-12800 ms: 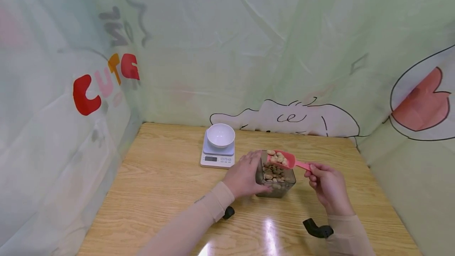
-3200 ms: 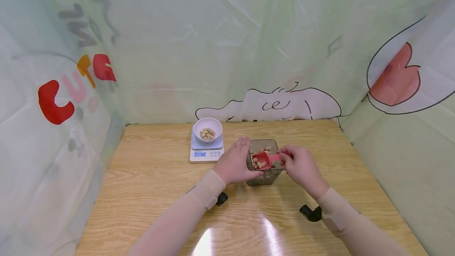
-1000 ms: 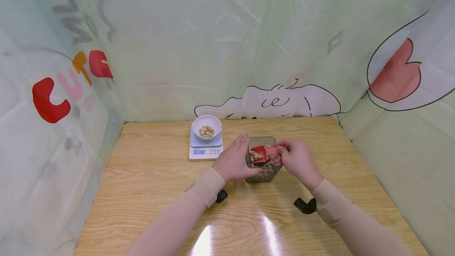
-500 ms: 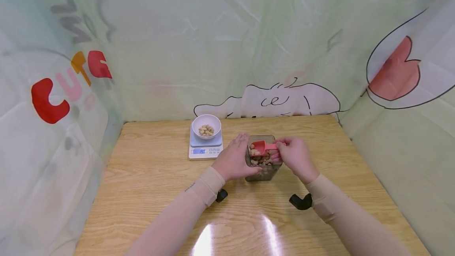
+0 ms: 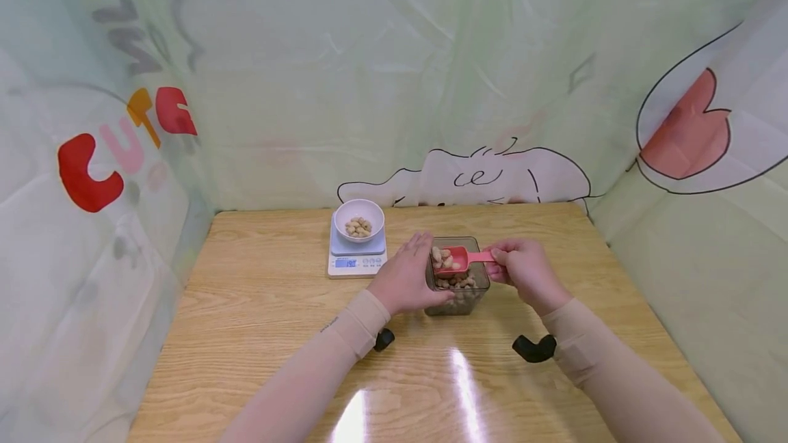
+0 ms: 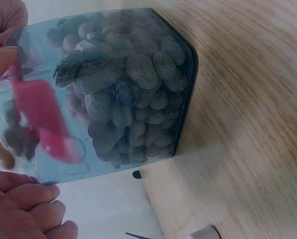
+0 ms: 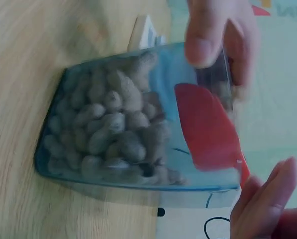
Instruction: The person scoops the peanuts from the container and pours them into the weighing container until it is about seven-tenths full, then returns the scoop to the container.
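My left hand (image 5: 406,279) grips a clear grey-tinted container (image 5: 455,303) by its rim, thumb in front and fingers at the far-left side. Peanuts (image 6: 133,94) fill its lower part, seen through the wall in both wrist views. The right hand (image 5: 523,269) pinches the handle of a red scoop (image 5: 458,258), which lies across the container's mouth with several peanuts in it. Through the wall the scoop (image 7: 208,129) shows near the rim, blurred. Left of the container, a white bowl (image 5: 360,207) holding some peanuts stands on a kitchen scale (image 5: 338,269) whose display is lit.
Everything stands on a wooden table (image 5: 277,333), with hanging printed cloth (image 5: 320,87) behind and at both sides. A black curved piece (image 5: 534,348) shows by the right wrist, and another black piece (image 5: 384,339) by the left.
Since the oldest frame, peanuts have come into the bowl and the display has lit. Lately the scoop has risen from among the peanuts to the rim; the left hand keeps its grip.
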The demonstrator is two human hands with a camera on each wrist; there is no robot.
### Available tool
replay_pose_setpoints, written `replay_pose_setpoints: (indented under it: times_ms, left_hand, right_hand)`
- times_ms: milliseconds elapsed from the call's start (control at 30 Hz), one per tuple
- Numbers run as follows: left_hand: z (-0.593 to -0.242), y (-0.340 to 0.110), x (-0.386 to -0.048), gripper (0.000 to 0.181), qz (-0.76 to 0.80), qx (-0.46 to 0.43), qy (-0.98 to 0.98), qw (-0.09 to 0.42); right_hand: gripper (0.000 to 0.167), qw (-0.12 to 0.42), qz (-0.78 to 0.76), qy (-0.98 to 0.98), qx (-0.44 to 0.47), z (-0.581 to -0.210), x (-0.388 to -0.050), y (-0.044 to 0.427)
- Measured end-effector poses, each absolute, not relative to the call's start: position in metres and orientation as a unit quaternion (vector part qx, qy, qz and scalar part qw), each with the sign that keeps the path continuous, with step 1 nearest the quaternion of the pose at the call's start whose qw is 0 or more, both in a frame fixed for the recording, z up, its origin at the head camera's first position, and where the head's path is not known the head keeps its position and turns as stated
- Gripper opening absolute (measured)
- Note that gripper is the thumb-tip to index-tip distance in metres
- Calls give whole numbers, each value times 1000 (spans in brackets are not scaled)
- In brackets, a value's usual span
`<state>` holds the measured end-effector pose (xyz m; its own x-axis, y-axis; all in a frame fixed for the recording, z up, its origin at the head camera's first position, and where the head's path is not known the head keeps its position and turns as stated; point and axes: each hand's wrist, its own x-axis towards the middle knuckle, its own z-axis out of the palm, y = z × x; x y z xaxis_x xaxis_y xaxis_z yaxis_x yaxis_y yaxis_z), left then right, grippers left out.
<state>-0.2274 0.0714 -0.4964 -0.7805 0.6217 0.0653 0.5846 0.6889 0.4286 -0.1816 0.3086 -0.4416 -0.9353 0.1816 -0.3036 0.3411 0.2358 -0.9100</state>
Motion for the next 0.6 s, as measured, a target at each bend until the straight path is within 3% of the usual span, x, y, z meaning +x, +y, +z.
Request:
replay_pose_setpoints:
  times_ms: [600]
  left_hand:
    - [-495, 72, -225, 120, 224, 327, 917, 37]
  right_hand:
    - [41, 96, -620, 762, 160, -448, -179, 316]
